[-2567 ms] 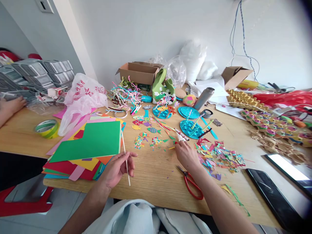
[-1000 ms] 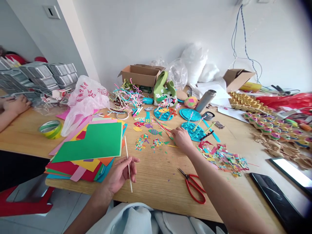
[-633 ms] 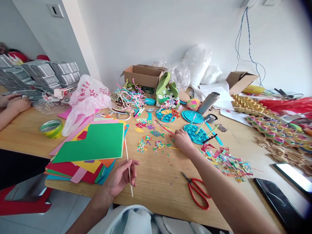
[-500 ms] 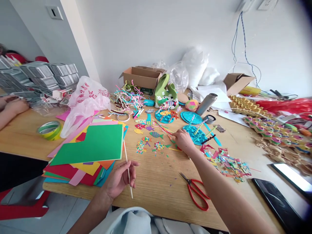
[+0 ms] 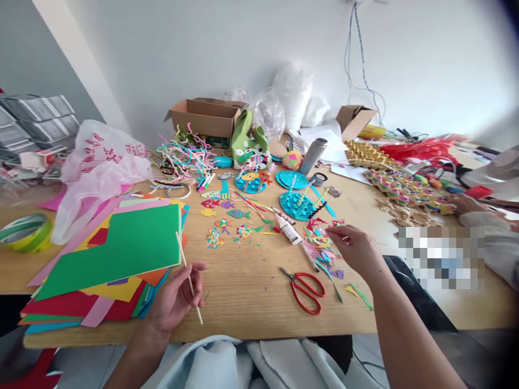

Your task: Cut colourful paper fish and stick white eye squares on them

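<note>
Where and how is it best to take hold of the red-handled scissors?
I would grip the scissors by the red handle loops, probably with the right hand, from above and the near right. They lie flat, loops toward that side, pointed metal blades facing away and left.

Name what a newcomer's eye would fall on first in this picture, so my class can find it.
Probably the large green sheet, on top of the coloured paper stack at the left of the view. Next, perhaps, the red-handled scissors, lying on the table between the left hand, which holds a white stick, and the right hand, near bright paper scraps. Farther back, the green bag stands out in front of the larger cardboard box.
</note>
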The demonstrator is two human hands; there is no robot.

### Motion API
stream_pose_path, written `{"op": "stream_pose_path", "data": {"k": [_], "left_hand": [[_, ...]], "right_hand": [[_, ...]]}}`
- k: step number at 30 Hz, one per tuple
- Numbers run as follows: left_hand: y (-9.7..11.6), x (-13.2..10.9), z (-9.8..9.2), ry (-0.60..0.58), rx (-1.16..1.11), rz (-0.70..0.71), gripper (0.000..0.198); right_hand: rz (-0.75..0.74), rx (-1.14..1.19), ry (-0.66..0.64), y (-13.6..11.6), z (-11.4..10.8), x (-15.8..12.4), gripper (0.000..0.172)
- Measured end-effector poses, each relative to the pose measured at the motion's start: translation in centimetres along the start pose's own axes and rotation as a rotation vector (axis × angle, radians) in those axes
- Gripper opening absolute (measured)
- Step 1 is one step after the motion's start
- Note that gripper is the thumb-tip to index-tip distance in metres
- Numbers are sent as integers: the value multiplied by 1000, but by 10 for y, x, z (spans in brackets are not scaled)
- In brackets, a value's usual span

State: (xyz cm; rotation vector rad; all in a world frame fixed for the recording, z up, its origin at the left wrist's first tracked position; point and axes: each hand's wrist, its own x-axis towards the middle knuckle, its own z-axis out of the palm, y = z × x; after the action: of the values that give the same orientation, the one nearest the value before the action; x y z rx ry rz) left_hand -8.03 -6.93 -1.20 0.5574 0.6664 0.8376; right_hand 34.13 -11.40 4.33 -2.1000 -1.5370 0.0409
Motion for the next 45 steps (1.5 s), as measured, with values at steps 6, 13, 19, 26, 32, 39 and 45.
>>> {"op": "stream_pose_path", "data": {"k": [6,13,19,26,32,39,45], "left_hand": [[1,0,1,19,15,-8,23],[0,0,1,11,22,-1,23],[0,0,2,3,18,7,24],[0,0,2,5,10,5,24],[0,0,3,-3,2,4,24],[1,0,2,-4,3,-3,23],[1,-1,4,0,10,5,22]], "right_hand": [[8,-153,-203,-7,15,-46,26],[27,-430,-264,-18,44,-52,19],[53,-407,-241,-19,47,-42,22],[37,-309,-211,-17,55,-26,21],[67,-200,-195,-8,62,-18,24],[155,-103,-158,7,59,-15,31],[140,-120,-176,9,46,-21,30]]}}
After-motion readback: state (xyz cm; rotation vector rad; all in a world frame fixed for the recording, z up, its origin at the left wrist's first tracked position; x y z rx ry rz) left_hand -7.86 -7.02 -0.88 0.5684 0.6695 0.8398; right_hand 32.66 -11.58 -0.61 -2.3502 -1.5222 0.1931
